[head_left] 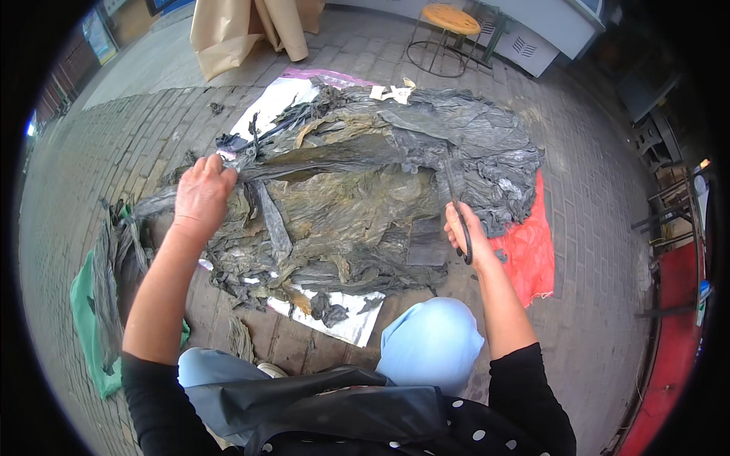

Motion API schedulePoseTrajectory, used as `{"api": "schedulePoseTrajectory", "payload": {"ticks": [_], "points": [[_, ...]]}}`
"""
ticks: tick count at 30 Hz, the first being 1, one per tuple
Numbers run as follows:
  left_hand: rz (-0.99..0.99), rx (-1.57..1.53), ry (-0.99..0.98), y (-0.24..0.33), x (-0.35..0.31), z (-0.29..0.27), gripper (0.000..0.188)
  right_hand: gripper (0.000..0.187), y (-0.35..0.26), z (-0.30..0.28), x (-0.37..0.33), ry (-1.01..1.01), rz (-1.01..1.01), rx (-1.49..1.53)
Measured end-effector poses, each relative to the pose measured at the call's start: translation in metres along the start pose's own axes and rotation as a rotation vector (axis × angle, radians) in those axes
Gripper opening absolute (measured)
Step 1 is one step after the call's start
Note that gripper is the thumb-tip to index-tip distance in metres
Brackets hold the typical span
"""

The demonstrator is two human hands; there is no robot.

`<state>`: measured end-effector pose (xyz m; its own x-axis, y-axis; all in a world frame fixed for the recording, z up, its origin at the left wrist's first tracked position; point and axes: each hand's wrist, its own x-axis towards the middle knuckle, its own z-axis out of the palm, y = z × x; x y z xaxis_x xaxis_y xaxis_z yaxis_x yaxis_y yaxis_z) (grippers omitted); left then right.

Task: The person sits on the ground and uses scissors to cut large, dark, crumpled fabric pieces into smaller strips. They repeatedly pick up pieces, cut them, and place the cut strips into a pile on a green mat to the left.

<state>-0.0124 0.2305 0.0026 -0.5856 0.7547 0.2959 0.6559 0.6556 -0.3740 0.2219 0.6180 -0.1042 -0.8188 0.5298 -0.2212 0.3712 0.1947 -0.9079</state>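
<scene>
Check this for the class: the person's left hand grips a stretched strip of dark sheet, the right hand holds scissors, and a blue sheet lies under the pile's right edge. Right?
Not quite. In the head view the sheet under the pile's right edge is red, not blue. The left hand does grip a stretched dark strip, and the right hand holds scissors.

Beyond both hands: heap of dark crumpled sheets (pixel 357 197) fills the ground.
Right of right hand (pixel 465 235): red sheet (pixel 528 254), then bare paving (pixel 601 205).
Left of left hand (pixel 201 194): open brick.

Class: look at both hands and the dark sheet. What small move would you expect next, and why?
Probably closing the scissors to cut further into the dark sheet. The right hand holds them with blades pointing up into the material, while the left hand grips and pulls a strip taut on the other side.
</scene>
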Motion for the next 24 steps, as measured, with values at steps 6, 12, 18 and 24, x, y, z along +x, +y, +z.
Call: {"api": "schedulePoseTrajectory", "payload": {"ticks": [6, 12, 18, 24], "points": [[0.126, 0.195, 0.154, -0.043, 0.078, -0.098, 0.007, 0.053, -0.033, 0.005, -0.016, -0.22, 0.054, -0.074], [0.293, 0.398, 0.284, -0.04, 0.168, -0.179, 0.004, 0.063, -0.038, -0.008, 0.002, -0.197, 0.286, 0.368], [0.345, 0.506, 0.32, -0.044, 0.209, -0.255, 0.003, 0.064, -0.024, -0.022, 0.023, -0.233, 0.34, 0.824], [0.154, 0.381, 0.244, -0.098, 0.163, -0.188, 0.003, 0.068, 0.03, 0.013, 0.0, -0.375, 0.304, 0.537]]}}
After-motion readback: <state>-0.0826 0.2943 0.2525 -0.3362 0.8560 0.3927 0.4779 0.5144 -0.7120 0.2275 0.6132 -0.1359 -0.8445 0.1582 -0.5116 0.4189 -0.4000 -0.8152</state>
